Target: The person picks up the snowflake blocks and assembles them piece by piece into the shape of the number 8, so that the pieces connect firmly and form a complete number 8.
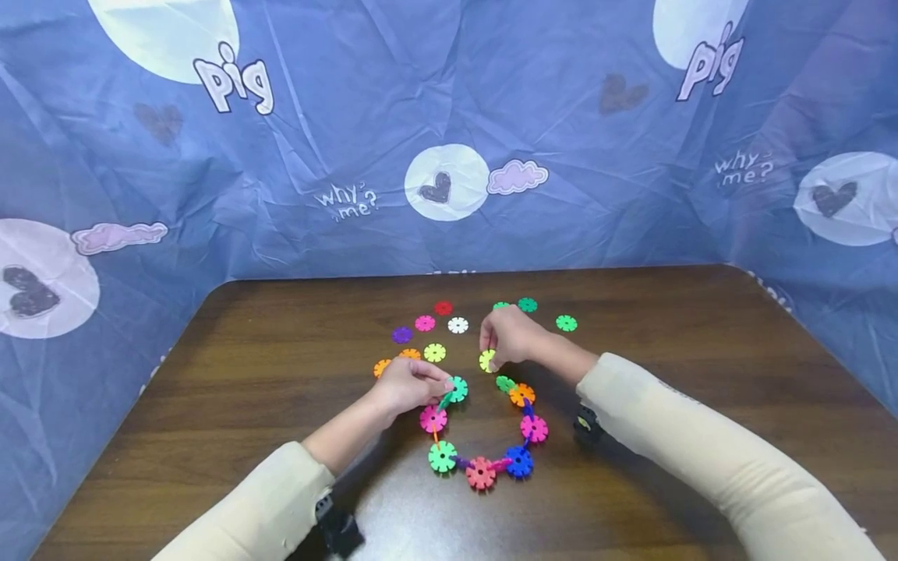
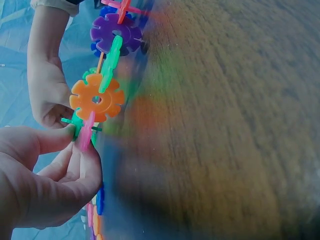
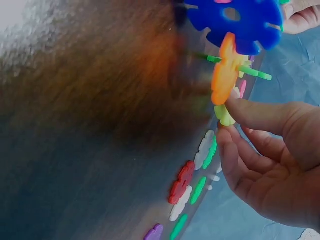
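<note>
A chain of notched plastic snowflake discs stands in a U on the table, with a coral red disc (image 1: 481, 473) at its near bend. My left hand (image 1: 409, 386) pinches the teal green disc (image 1: 459, 389) at the chain's left end between thumb and fingers; a pink disc (image 2: 87, 131) overlaps it in the left wrist view. Between the right thumb and fingertips is a loose yellow disc (image 1: 486, 361), held by my right hand (image 1: 514, 335) just beyond the chain's right end. That end carries a green disc (image 1: 504, 383) slotted to an orange disc (image 1: 522, 395).
Loose discs lie flat beyond the hands, among them a white disc (image 1: 458, 325), a red disc (image 1: 443, 308), a purple disc (image 1: 402, 335) and a green disc (image 1: 566, 322). The brown wooden table (image 1: 281, 327) ends at a blue printed cloth (image 1: 365, 109) behind.
</note>
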Available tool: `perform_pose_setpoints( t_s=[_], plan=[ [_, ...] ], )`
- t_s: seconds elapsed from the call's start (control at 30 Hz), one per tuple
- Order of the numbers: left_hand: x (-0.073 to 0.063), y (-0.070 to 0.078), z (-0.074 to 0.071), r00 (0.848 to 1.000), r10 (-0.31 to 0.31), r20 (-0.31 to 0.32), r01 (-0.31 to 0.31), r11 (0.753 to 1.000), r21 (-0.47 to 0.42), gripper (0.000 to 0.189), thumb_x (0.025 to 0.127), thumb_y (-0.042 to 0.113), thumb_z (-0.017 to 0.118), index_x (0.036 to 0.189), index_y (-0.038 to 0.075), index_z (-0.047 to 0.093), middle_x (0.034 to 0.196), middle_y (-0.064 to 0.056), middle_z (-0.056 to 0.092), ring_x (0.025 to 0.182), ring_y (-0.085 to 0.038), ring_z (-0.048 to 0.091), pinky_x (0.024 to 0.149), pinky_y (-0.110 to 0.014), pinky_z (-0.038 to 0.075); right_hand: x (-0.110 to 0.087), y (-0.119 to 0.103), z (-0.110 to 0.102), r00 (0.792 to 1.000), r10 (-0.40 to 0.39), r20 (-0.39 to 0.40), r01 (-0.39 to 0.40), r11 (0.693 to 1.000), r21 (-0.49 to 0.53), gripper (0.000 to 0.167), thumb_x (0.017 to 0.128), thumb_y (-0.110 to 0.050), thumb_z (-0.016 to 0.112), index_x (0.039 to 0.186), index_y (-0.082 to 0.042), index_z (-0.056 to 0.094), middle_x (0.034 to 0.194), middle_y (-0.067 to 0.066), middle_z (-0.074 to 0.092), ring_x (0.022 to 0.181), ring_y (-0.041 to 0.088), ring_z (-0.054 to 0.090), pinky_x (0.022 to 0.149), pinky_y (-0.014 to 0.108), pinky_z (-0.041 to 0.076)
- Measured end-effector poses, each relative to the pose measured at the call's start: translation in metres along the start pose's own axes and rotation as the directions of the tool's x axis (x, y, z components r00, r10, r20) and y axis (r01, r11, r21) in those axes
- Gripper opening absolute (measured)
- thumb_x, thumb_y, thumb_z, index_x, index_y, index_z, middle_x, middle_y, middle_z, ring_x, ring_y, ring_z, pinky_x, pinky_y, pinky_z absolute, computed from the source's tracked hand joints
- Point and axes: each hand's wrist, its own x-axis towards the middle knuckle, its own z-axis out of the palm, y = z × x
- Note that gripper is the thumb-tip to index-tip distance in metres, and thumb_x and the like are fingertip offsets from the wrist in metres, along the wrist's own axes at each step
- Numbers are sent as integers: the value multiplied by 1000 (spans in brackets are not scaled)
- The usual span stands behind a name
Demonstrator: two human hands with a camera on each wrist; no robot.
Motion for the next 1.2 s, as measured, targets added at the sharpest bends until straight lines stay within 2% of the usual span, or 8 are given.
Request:
perform_pose_setpoints(
  t_s=[0.27,0.5,0.63,0.8,0.93,1.2],
  plan=[
    [2,-3,1,1000,7,0,-7,1000,-9,13,85,7,71,94,0,74,89,-9,74,71,-8,63,74,-27,59,-3,3,0,1000,15,12,-16,996,87,19,67,-10,86,78,-8,70,72,4,69,66,10,59,62,19,49],
    [3,-3,0,1000,3,10,-2,999,-39,15,85,7,70,96,-2,73,88,-9,75,69,-6,62,72,-25,58,-11,1,-2,998,68,-15,-63,973,223,8,73,-7,82,77,-7,75,67,6,72,49,7,60,50,19,51],
    [2,-3,-1,1000,4,23,-3,999,-51,18,86,7,69,100,-4,72,95,-14,75,71,-6,64,74,-26,58,-20,-6,-3,996,42,-73,-17,950,312,6,73,-2,80,76,-5,75,67,9,73,49,9,63,50,21,53],
    [3,-4,-4,999,4,38,-2,998,-61,21,86,7,69,104,-4,71,98,-15,74,73,-7,65,78,-29,59,-30,-14,-2,990,10,-139,48,913,405,7,73,-1,80,77,-3,75,69,10,74,51,11,65,51,22,54],
    [4,-6,-6,998,4,55,1,996,-89,23,87,5,67,107,-7,69,98,-16,74,76,-9,68,82,-29,59,-37,-20,2,982,-28,-187,101,914,392,8,72,-2,81,75,-5,75,69,8,73,55,5,63,54,19,54],
    [4,-6,-9,997,-4,76,15,990,-143,25,88,3,65,110,-9,67,92,-12,75,73,-5,67,82,-28,59,-45,-28,11,962,-81,-261,153,951,270,10,71,-9,84,70,-12,74,68,0,73,59,3,64,55,14,51]
  ],
)
